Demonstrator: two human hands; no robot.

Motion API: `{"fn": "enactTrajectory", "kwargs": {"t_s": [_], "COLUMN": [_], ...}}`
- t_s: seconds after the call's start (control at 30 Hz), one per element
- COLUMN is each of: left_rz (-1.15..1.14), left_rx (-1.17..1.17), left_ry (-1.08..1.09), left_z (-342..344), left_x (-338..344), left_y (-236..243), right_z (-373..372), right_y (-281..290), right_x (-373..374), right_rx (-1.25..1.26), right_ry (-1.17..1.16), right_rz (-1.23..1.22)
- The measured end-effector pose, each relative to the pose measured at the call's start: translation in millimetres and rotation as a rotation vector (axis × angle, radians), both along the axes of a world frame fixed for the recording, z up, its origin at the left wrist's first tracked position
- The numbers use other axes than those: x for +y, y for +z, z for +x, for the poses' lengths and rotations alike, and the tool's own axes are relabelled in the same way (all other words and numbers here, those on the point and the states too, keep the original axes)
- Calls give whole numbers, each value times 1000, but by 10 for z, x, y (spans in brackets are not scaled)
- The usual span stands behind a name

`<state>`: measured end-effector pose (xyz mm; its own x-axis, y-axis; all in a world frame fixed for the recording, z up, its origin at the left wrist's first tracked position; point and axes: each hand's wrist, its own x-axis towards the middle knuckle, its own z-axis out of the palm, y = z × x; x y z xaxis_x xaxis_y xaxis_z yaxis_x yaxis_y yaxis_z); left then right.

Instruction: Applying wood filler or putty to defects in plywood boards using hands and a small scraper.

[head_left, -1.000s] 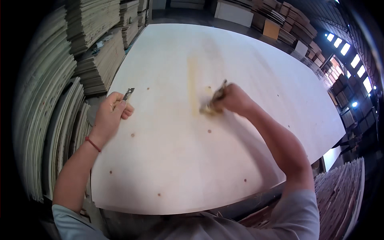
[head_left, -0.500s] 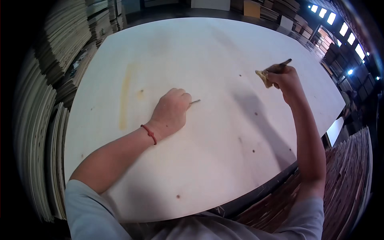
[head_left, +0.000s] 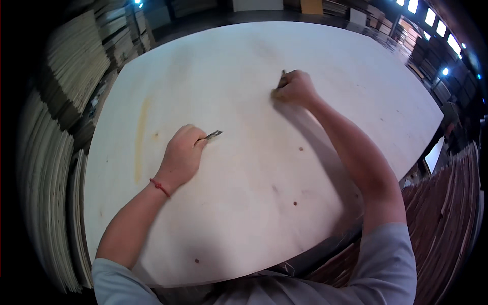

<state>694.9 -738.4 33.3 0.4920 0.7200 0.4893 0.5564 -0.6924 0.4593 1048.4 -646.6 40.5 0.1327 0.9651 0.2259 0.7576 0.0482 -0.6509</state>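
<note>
Sheet [head_left: 239, 203] of pale wood under both my hands — a small tool in each grip.
My left hand [head_left: 182, 152] is closed around a slim blade-like tool [head_left: 215, 134], in from the left edge, its tip toward the right edge; if that grip slips, I judge, the tip could scratch the surface. My right hand [head_left: 300, 89] wraps a dark tool [head_left: 283, 78] nearer the far edge, a yellowish lump [head_left: 275, 95] at its low end; careless pressure or tilt might gouge the face or leave a smear like the yellow streak [head_left: 141, 142] near the left edge. Blur hides whether the lump touches the surface — and my grips cover most of both tools. My right forearm [head_left: 353, 145] blocks part of the surface toward the right corner.
</note>
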Motion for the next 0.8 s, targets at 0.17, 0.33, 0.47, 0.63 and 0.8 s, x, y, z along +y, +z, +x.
{"fn": "enactTrajectory", "kwargs": {"t_s": [0.17, 0.33, 0.47, 0.63, 0.8], "left_rz": [8, 14, 117, 233, 140], "left_rx": [4, -62, 57, 173, 141], "left_ry": [16, 142, 162, -32, -583], "left_z": [35, 185, 771, 1884, 1923], "left_x": [-11, 172, 995, 1179, -45], "left_y": [-28, -122, -172, -112, 129], "right_z": [-117, 490, 865, 832, 912], "right_y": [279, 437, -30, -56, -81], "right_x": [-992, -2596, -3218, -3278, -3284], "right_rx": [201, 728, 869, 785, 824], "right_ry": [231, -2, -228, -218, -187], "right_rz": [-213, -239, -41, 39, 71]}}
